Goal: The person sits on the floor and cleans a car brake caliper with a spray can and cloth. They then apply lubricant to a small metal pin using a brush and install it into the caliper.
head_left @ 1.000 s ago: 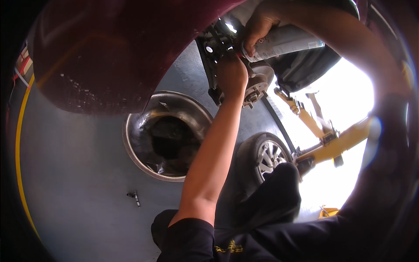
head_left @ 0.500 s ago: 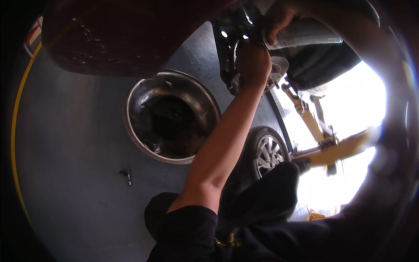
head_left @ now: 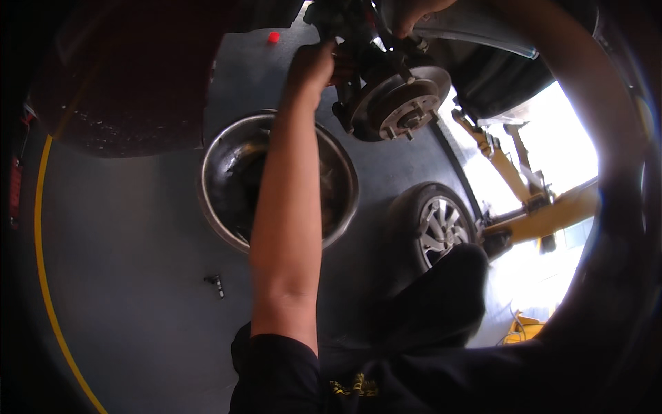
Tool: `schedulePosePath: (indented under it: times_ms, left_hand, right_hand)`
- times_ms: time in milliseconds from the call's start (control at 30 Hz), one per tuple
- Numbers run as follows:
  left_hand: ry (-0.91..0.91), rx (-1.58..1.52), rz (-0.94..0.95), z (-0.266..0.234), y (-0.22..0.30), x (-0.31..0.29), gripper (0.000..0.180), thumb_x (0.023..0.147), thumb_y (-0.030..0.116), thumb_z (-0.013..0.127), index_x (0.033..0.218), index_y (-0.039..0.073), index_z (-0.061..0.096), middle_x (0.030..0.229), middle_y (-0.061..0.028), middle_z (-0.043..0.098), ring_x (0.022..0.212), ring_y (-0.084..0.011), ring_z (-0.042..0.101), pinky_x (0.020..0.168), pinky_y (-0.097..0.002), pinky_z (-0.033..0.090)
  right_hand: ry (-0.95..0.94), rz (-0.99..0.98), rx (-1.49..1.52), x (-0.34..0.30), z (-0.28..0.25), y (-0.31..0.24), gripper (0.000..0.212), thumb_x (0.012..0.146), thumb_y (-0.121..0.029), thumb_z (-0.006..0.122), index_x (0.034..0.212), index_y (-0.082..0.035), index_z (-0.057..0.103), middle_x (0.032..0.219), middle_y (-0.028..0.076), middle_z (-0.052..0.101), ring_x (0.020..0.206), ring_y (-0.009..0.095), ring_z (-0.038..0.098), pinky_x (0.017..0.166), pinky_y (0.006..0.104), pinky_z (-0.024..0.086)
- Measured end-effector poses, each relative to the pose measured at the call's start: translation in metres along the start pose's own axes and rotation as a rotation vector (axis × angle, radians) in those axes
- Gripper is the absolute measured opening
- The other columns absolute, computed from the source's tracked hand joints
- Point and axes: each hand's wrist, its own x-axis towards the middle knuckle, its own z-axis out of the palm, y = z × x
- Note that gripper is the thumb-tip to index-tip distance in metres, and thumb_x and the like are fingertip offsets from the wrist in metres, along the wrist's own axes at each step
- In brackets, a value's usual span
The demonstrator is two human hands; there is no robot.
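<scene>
Left hand (head_left: 312,72) and right hand (head_left: 417,12), grips impossible to tell, seemingly work behind the brake disc (head_left: 396,103); next calls for careful reach.

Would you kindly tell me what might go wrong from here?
The left hand is close among the suspension parts by the brake disc, so its knuckles might get scraped. The can at the right hand is near that disc, so any leak could perhaps reach it. The alloy wheel is beside the person's knee and might get bumped.
</scene>
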Motion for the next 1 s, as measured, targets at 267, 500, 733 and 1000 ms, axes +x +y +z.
schedulePosePath:
  times_ms: [267, 500, 733, 1000]
  left_hand:
    - [-0.210, 0.101, -0.268, -0.057, -0.015, -0.006, 0.050, 0.108, 0.037, 0.038, 0.123, 0.000, 0.067, 0.116, -0.0137, 0.075, 0.108, -0.0244, 0.072, 0.098, -0.0379, 0.051]
    - [-0.121, 0.481, -0.333, -0.071, -0.025, -0.022, 0.053, 0.106, 0.046, 0.043, 0.130, 0.004, 0.066, 0.119, -0.0118, 0.074, 0.114, -0.0228, 0.067, 0.104, -0.0364, 0.045]
    - [0.128, 0.745, -0.257, -0.064, 0.007, -0.028, 0.041, 0.101, 0.036, 0.058, 0.123, 0.004, 0.070, 0.111, -0.0125, 0.075, 0.108, -0.0218, 0.067, 0.097, -0.0333, 0.046]
    - [0.310, 0.531, 0.115, -0.024, 0.003, -0.068, 0.033, 0.100, 0.026, 0.060, 0.110, -0.004, 0.072, 0.089, -0.0100, 0.074, 0.075, -0.0178, 0.068, 0.067, -0.0327, 0.054]
  right_hand:
    - [0.730, 0.160, 0.573, -0.079, 0.115, -0.050, 0.090, 0.074, -0.024, 0.085, 0.151, -0.006, 0.042, 0.120, 0.021, 0.067, 0.096, 0.029, 0.071, 0.086, 0.0395, 0.058]
    - [-0.140, -0.553, 1.283, 0.015, 0.282, -0.107, 0.080, 0.089, -0.040, 0.077, 0.155, -0.020, 0.036, 0.134, 0.016, 0.058, 0.124, 0.035, 0.057, 0.107, 0.0483, 0.045]
    - [-0.025, -0.591, 2.526, 0.189, 0.352, -0.088, 0.061, 0.097, -0.042, 0.062, 0.143, -0.005, 0.049, 0.121, 0.016, 0.066, 0.097, 0.028, 0.070, 0.082, 0.0401, 0.061]
    - [0.451, -1.251, 2.511, 0.270, 0.310, -0.125, 0.071, 0.091, -0.058, 0.064, 0.134, -0.001, 0.056, 0.112, 0.018, 0.067, 0.091, 0.031, 0.070, 0.078, 0.0406, 0.058]
